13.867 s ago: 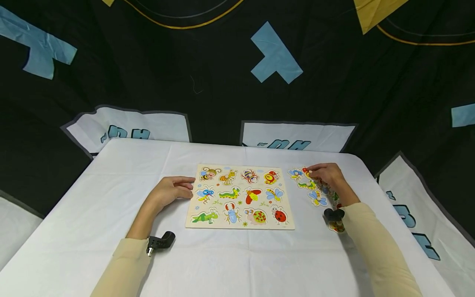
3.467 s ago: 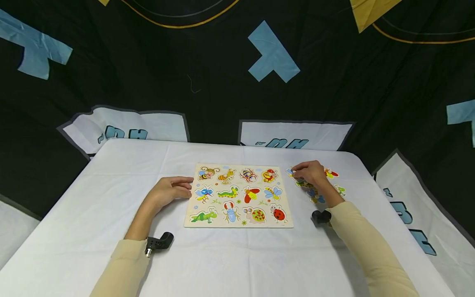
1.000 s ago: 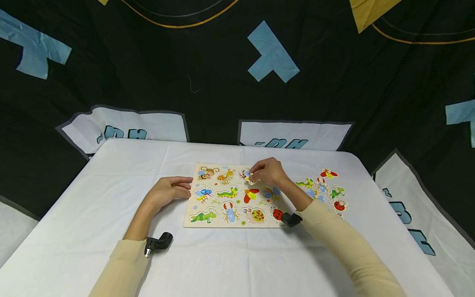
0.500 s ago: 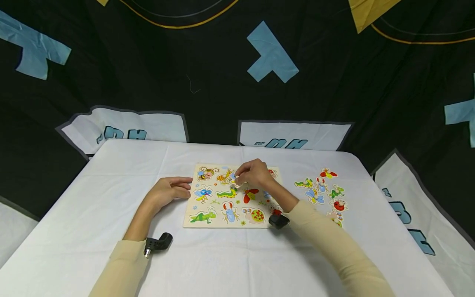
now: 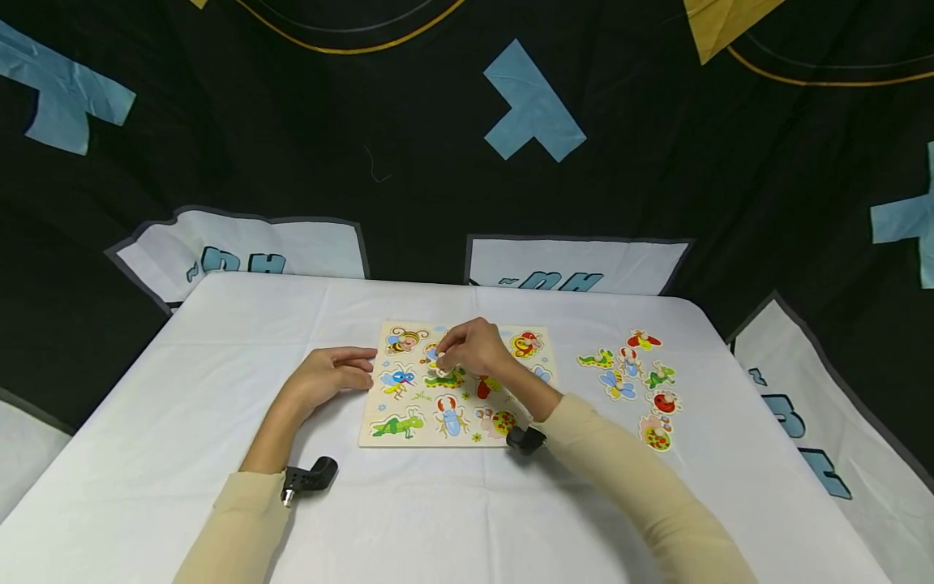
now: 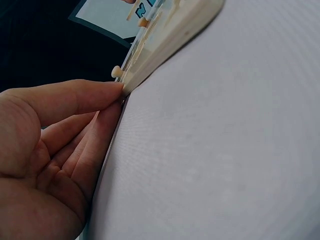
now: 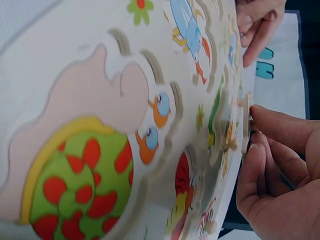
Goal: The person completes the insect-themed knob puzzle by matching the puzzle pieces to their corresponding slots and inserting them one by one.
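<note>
A pale wooden peg puzzle board (image 5: pixel 412 407) printed with insects lies on the white table. My left hand (image 5: pixel 334 376) rests at its left edge; in the left wrist view, the thumb (image 6: pixel 82 97) and fingertips touch the board's rim (image 6: pixel 165 52). Over the upper middle of the board, my right hand (image 5: pixel 474 349) pinches a puzzle piece, partly blue, mostly hidden by the fingers. The right wrist view shows this puzzle piece (image 7: pixel 246 125) nearly edge-on, tilted, between thumb and fingers, apart from the board's surface. A snail-shaped recess (image 7: pixel 100 100) is large in that view.
Right of the board lie several loose pieces, among them a red-winged fly (image 5: pixel 644 339), a caterpillar (image 5: pixel 596 358), a dragonfly (image 5: pixel 617 385), a ladybug (image 5: pixel 665 402) and a snail (image 5: pixel 655 432). Small pegs (image 6: pixel 117 72) stand up from the board. A black curtain (image 5: pixel 409 162) hangs behind the table.
My right hand has picked up the partly blue piece from the right-hand group and carried it leftward across the board. My left hand has stayed at the board's left edge.
</note>
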`<act>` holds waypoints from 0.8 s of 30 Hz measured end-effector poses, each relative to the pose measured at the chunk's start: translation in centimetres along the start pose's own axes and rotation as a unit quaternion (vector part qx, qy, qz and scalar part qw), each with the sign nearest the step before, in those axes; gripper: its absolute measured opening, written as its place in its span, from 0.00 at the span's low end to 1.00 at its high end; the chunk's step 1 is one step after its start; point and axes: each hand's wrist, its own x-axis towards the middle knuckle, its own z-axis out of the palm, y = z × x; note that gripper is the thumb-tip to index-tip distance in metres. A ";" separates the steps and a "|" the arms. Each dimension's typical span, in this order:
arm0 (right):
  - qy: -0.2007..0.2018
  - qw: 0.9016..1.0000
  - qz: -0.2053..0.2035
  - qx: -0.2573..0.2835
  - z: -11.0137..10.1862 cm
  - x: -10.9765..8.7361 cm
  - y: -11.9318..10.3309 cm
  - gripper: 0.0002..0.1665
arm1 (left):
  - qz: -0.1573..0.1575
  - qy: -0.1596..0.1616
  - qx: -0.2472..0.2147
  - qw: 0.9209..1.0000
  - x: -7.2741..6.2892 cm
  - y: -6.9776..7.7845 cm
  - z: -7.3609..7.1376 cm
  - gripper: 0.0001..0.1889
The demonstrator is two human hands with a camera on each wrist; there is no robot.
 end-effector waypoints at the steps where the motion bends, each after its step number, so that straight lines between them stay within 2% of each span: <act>1: -0.001 1.000 0.000 -0.002 0.2 0.0 -0.1 0.05 | 0.001 0.000 0.000 1.000 0.0 0.0 0.0 0.31; 13: -0.017 0.999 -0.029 0.004 2.2 -0.2 -0.8 0.05 | -0.003 -0.003 0.001 1.000 0.1 0.0 0.0 0.32; 24: -0.028 0.999 -0.030 -0.002 3.9 0.1 -1.7 0.04 | -0.001 -0.008 0.002 1.000 0.0 -0.1 -0.1 0.32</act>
